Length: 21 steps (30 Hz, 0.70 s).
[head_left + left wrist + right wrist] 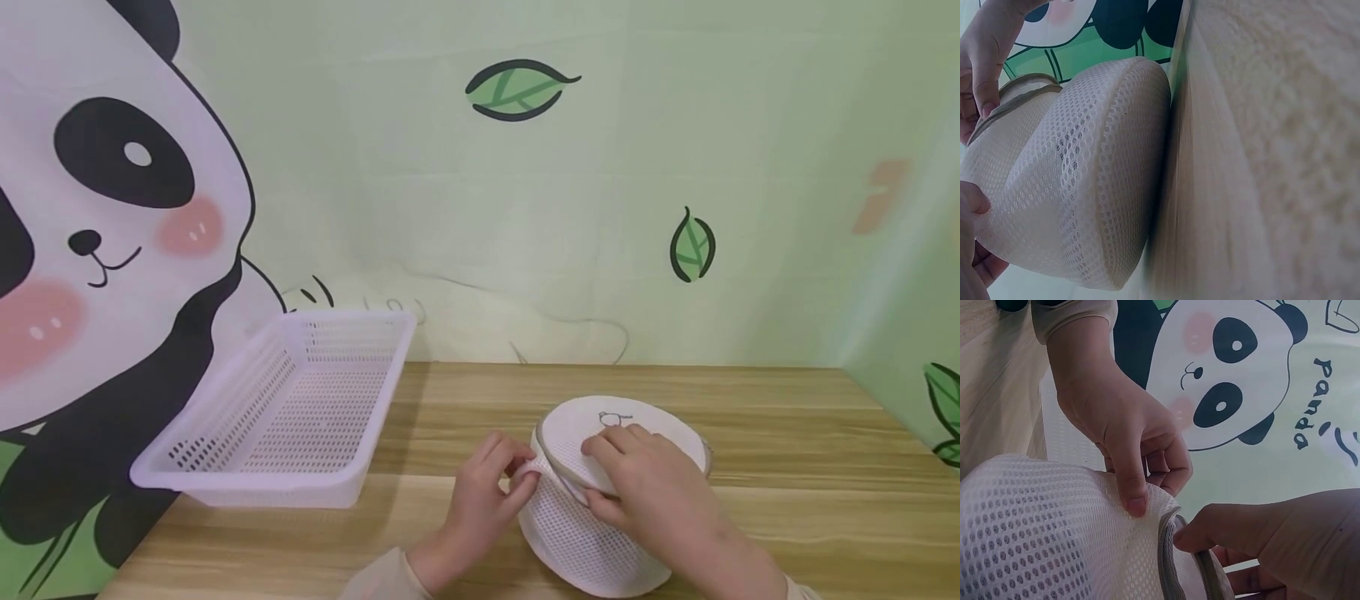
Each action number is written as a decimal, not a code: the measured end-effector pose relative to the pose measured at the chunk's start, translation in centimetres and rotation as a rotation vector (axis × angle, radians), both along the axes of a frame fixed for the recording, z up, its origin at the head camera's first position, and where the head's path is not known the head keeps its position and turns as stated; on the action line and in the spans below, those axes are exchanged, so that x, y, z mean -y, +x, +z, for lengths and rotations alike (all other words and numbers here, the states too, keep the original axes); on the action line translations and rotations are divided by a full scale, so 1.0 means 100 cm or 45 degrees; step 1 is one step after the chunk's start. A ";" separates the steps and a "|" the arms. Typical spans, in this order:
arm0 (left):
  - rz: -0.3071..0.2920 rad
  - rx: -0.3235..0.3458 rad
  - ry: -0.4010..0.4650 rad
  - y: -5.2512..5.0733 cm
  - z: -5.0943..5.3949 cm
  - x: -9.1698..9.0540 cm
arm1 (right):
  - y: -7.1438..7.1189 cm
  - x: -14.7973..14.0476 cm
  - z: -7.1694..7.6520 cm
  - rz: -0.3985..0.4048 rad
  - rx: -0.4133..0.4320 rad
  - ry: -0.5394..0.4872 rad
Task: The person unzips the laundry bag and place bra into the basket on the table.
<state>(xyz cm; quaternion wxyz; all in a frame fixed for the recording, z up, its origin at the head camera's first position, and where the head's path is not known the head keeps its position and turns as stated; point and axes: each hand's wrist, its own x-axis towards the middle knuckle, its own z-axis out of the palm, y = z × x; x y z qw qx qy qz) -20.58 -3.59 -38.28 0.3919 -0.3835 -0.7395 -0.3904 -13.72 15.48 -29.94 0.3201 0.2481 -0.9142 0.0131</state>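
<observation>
A white mesh laundry bag (pixel 592 525), round like a drum, stands on the table with a grey zipper around its top rim. Its round lid (pixel 577 425) carries a small dark printed drawing. At the bag's left side, my left hand (pixel 487 487) pinches the mesh just below the zipper between thumb and fingers. My right hand (pixel 660 492) holds the lid's near edge, thumb under the zipper band (pixel 1169 562) and fingers over the top. In the right wrist view a gap shows between the two zipper edges there. The inside of the bag is hidden.
A white plastic basket (pixel 360 482) with slotted walls stands to the left on the wood-grain table (pixel 810 500). Behind the table is a pale green backdrop (pixel 420 167) printed with a panda and leaves. A similar wall rises at the right.
</observation>
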 end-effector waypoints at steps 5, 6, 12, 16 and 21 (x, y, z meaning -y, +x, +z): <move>0.004 0.021 -0.002 0.001 -0.002 0.001 | -0.002 0.000 -0.003 0.028 -0.077 -0.016; 0.004 0.027 -0.001 0.001 -0.002 0.001 | -0.003 0.000 -0.003 0.035 -0.089 -0.022; -0.006 0.043 0.009 0.001 -0.002 0.000 | -0.005 -0.004 -0.001 0.062 -0.156 -0.057; -0.023 0.030 0.023 0.000 -0.003 0.001 | -0.007 -0.007 0.001 0.092 -0.221 -0.100; -0.076 0.012 0.030 -0.003 -0.005 0.002 | -0.008 -0.012 0.005 0.093 -0.238 -0.155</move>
